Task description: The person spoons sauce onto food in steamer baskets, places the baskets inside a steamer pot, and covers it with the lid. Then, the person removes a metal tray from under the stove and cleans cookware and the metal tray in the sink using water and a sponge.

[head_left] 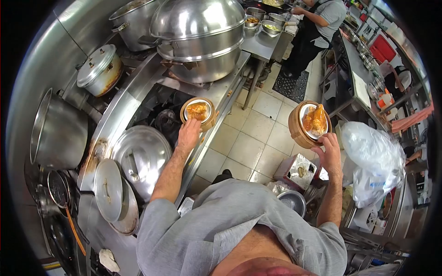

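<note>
My left hand (189, 133) is closed on the near rim of a small round bamboo steamer (211, 120), above the front edge of the stove. Inside that steamer, a white dish carries orange-brown sauced food (197, 111). Out to the right, my right hand (328, 154) grips another bamboo steamer (297, 130) by its lower side, over the tiled floor. This one is tilted toward me and has a white dish with larger glossy orange-brown pieces (315, 120). Fingers partly hide behind both steamers.
A large domed steamer pot (198, 41) stands on the stove, with a wide lid (142, 156) nearer me. Another person (317, 27) stands at the far counter. Plastic bags (373, 156) and a square tin (296, 171) are on my right.
</note>
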Demonstrator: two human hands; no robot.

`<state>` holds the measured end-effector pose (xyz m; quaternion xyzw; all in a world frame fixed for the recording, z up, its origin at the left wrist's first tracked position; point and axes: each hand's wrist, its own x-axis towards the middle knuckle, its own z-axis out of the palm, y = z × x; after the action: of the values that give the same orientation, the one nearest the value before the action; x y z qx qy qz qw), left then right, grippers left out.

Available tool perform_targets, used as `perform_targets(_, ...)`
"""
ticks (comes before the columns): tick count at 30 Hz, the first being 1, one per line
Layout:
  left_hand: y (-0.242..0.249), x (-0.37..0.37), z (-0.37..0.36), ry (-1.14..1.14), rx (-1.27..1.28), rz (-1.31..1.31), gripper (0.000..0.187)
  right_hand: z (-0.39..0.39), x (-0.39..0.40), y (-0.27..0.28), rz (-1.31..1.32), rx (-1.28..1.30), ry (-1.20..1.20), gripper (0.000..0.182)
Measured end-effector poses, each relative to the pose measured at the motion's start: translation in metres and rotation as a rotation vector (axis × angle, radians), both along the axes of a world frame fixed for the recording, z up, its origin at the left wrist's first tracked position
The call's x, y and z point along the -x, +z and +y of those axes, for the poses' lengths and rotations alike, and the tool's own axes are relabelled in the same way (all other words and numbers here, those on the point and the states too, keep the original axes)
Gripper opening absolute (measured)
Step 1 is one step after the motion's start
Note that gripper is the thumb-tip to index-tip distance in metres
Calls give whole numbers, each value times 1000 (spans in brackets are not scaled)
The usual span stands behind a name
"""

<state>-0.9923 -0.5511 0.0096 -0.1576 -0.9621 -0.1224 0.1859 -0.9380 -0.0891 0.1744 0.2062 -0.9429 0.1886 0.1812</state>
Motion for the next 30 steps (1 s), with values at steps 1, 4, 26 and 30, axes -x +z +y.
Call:
perform_targets(1,1,5,-2,21,-12,17,21,-2,17,1,26,-13,19,33)
perform_targets(4,-1,15,1,51,-64,150,20,-15,63,11,42,-8,55,34)
perform_targets(26,367,371,-1,337,221,454,39,-29,391,111,119,-73,289,33)
perform_targets(30,378,423,-21,504,176,140,38,-27,431,132,142,-134,322,32)
